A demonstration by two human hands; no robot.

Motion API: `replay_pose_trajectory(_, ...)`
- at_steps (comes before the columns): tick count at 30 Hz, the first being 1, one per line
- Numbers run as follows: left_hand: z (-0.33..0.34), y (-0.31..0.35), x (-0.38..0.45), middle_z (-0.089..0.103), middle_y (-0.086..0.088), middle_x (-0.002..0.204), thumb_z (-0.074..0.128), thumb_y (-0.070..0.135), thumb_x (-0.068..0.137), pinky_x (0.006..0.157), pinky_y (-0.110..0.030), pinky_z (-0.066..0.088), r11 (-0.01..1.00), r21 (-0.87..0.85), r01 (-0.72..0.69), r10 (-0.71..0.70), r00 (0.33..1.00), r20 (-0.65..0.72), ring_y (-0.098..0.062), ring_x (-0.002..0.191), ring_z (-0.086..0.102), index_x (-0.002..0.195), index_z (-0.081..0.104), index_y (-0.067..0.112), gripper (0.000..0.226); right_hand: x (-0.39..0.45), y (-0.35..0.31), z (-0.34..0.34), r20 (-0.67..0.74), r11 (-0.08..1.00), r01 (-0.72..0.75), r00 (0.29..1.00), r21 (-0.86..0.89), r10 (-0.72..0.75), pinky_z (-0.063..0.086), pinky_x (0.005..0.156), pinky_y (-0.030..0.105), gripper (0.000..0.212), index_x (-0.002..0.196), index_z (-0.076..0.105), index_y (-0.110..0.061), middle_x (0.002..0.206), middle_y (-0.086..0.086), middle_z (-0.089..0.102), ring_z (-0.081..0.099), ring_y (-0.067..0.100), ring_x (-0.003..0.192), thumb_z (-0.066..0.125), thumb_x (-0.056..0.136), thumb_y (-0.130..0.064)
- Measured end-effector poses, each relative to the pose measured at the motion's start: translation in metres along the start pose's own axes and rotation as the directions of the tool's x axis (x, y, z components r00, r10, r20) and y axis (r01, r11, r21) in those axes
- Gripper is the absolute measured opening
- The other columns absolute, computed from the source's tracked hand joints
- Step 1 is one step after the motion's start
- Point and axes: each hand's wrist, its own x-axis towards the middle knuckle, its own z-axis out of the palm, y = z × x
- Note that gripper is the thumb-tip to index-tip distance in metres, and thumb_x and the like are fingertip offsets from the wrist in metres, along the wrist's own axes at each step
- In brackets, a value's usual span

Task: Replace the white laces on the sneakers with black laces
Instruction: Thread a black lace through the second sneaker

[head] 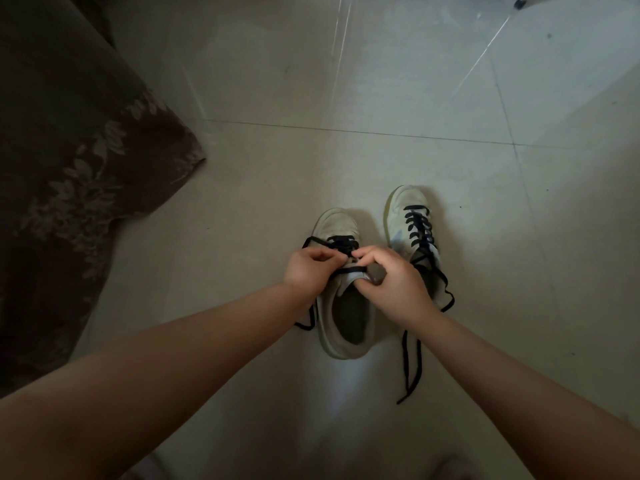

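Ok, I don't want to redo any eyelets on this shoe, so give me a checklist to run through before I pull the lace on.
1. Both hands on the lace: left hand and right hand each pinch the black lace of the left sneaker. Ok.
2. Lower eyelets threaded: black crossings show near the toe. Ok.
3. Upper eyelets threaded: hidden under the hands. Cannot tell.
4. Loose end untangled: one end trails on the floor left of the shoe. Ok.
5. Right sneaker laced: black crossings all the way up, ends untied on the floor. Ok.
6. White laces out: none in view. Ok.
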Motion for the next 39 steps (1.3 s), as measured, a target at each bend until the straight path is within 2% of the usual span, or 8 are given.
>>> replay_pose_trajectory(4, 0.002, -0.005, 0.002, 0.064, 0.004, 0.075, 0.068, 0.011, 0.086, 0.068, -0.010, 0.048, 0.996, -0.083, 0.036, -0.037, 0.999, -0.012, -0.010, 0.075, 0.061, 0.090, 0.069, 0.007, 0.006, 0.002, -0.003, -0.007, 0.098, 0.988, -0.110, 0.990, 0.108, 0.100, 0.035, 0.093, 0.013, 0.017, 0.083, 0.068, -0.008, 0.113, -0.007, 0.057, 0.052, 0.001, 0.108, 0.060, 0.082, -0.024)
replay_pose_trajectory(8, 0.007, -0.010, -0.001, 0.065, 0.007, 0.074, 0.067, 0.016, 0.087, 0.064, -0.012, 0.046, 1.000, -0.021, 0.018, -0.019, 0.999, -0.046, 0.000, 0.067, 0.058, 0.092, 0.071, 0.009, 0.010, 0.012, -0.004, -0.002, -0.063, 0.997, -0.075, 0.995, -0.003, 0.075, 0.037, 0.080, 0.002, 0.019, 0.069, 0.066, -0.002, 0.096, 0.005, 0.063, 0.057, 0.008, 0.086, 0.071, 0.083, -0.014)
replay_pose_trajectory(13, 0.007, -0.013, -0.001, 0.067, 0.003, 0.078, 0.067, 0.017, 0.086, 0.078, -0.022, 0.049, 1.000, -0.015, 0.008, -0.009, 0.998, -0.061, -0.008, 0.074, 0.061, 0.085, 0.071, 0.014, 0.005, 0.019, -0.008, -0.005, 0.096, 0.996, -0.051, 0.994, -0.068, 0.057, 0.047, 0.090, 0.024, 0.012, 0.085, 0.068, -0.012, 0.103, 0.001, 0.055, 0.059, 0.015, 0.092, 0.070, 0.075, -0.006)
replay_pose_trajectory(17, 0.008, -0.016, -0.001, 0.067, 0.006, 0.076, 0.066, 0.018, 0.087, 0.073, -0.020, 0.048, 1.000, 0.013, -0.009, 0.009, 0.998, -0.055, -0.007, 0.074, 0.061, 0.082, 0.070, 0.018, 0.007, 0.021, -0.014, -0.002, 0.111, 0.977, -0.003, 0.993, -0.214, 0.027, 0.040, 0.090, 0.019, 0.013, 0.089, 0.071, -0.007, 0.116, 0.003, 0.056, 0.056, 0.017, 0.104, 0.070, 0.076, -0.007)
replay_pose_trajectory(22, 0.007, -0.014, -0.002, 0.065, 0.008, 0.074, 0.065, 0.017, 0.088, 0.059, -0.006, 0.044, 1.000, 0.029, -0.009, 0.011, 0.998, -0.058, -0.001, 0.069, 0.059, 0.085, 0.070, 0.017, 0.006, 0.013, -0.008, 0.004, 0.052, 0.945, 0.146, 0.989, -0.293, -0.137, 0.054, 0.072, 0.039, 0.008, 0.082, 0.067, -0.005, 0.104, 0.008, 0.061, 0.064, 0.029, 0.085, 0.071, 0.076, -0.008)
replay_pose_trajectory(26, 0.008, -0.009, -0.005, 0.064, 0.008, 0.071, 0.064, 0.016, 0.089, 0.054, -0.004, 0.044, 1.000, -0.008, 0.027, -0.027, 0.999, -0.029, 0.000, 0.066, 0.058, 0.081, 0.068, 0.018, 0.010, 0.007, -0.003, 0.008, 0.092, 0.874, 0.287, 0.958, -0.391, -0.273, 0.056, 0.055, 0.040, 0.013, 0.083, 0.066, -0.002, 0.099, 0.012, 0.063, 0.065, 0.032, 0.076, 0.066, 0.076, -0.013)
replay_pose_trajectory(31, 0.007, -0.010, -0.003, 0.064, 0.004, 0.071, 0.063, 0.015, 0.090, 0.057, -0.009, 0.047, 0.998, -0.024, 0.063, -0.064, 0.998, -0.030, -0.005, 0.066, 0.059, 0.089, 0.071, 0.010, 0.009, 0.013, -0.003, 0.000, 0.166, 0.908, 0.253, 0.964, -0.334, -0.208, 0.054, 0.073, 0.041, 0.016, 0.091, 0.064, -0.005, 0.119, 0.006, 0.056, 0.062, 0.029, 0.092, 0.067, 0.077, -0.011)
replay_pose_trajectory(39, 0.004, -0.002, -0.001, 0.066, -0.009, 0.086, 0.065, 0.014, 0.089, 0.055, -0.010, 0.050, 0.984, -0.069, 0.163, -0.162, 0.986, 0.029, -0.009, 0.067, 0.060, 0.103, 0.068, 0.001, 0.020, 0.008, 0.001, 0.007, 0.077, 0.837, 0.325, 0.943, -0.440, -0.325, 0.052, 0.049, 0.034, 0.017, 0.080, 0.063, -0.003, 0.087, 0.008, 0.059, 0.060, 0.025, 0.069, 0.053, 0.082, -0.017)
